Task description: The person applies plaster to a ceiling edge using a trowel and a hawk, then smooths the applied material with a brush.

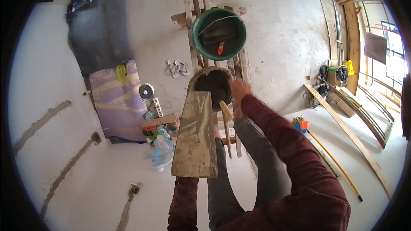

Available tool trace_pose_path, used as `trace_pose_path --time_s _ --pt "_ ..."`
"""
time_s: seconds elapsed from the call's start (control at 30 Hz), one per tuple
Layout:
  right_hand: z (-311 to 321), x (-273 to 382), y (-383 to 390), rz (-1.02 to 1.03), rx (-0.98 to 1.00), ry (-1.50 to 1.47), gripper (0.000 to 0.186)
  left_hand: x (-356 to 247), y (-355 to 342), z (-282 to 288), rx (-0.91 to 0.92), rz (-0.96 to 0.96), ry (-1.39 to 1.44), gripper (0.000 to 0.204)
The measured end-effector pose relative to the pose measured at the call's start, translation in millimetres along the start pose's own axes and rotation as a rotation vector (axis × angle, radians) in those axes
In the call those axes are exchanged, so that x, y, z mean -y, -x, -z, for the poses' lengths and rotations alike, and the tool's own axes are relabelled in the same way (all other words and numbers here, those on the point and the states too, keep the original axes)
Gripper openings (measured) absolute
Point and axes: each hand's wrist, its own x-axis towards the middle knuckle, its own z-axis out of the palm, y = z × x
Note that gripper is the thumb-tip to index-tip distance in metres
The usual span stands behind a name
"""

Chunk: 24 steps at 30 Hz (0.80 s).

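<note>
A long, mortar-smeared plastering board (pixel 194 141) is held up in front of me, its far end over the rim of a mortar bucket (pixel 198 77). My left sleeve (pixel 183 201) runs up beneath the board, which hides my left hand (pixel 184 184) holding it from below. Dark wet mortar (pixel 212 86) fills part of the bucket. A wooden trowel handle (pixel 226 110) leans out over its near right rim. Just right of that rim is my right hand (pixel 242 92), slightly blurred, with its fingers stretched out and nothing seen in them.
Beyond stands a green bucket (pixel 195 38) holding a dark flat tool and a red-handled brush (pixel 221 48), on a wooden plank frame (pixel 188 10). Slippers (pixel 178 68), a cable reel (pixel 146 91) and a purple mat (pixel 115 102) lie left. A broom (pixel 301 124) and long plank (pixel 349 139) lie right.
</note>
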Motion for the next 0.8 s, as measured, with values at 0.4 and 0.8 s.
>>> trace_pose_path --time_s 0.4,0.8 --pt "79.8 -0.8 -218.1 0.576 -0.170 0.763 0.016 3.1 -110.6 55.6 -0.032 0.048 0.090 0.042" --pt "179.5 -19.4 -73.0 0.748 -0.626 -0.195 0.016 21.7 -251.7 -59.0 -0.264 0.056 -0.089 0.029"
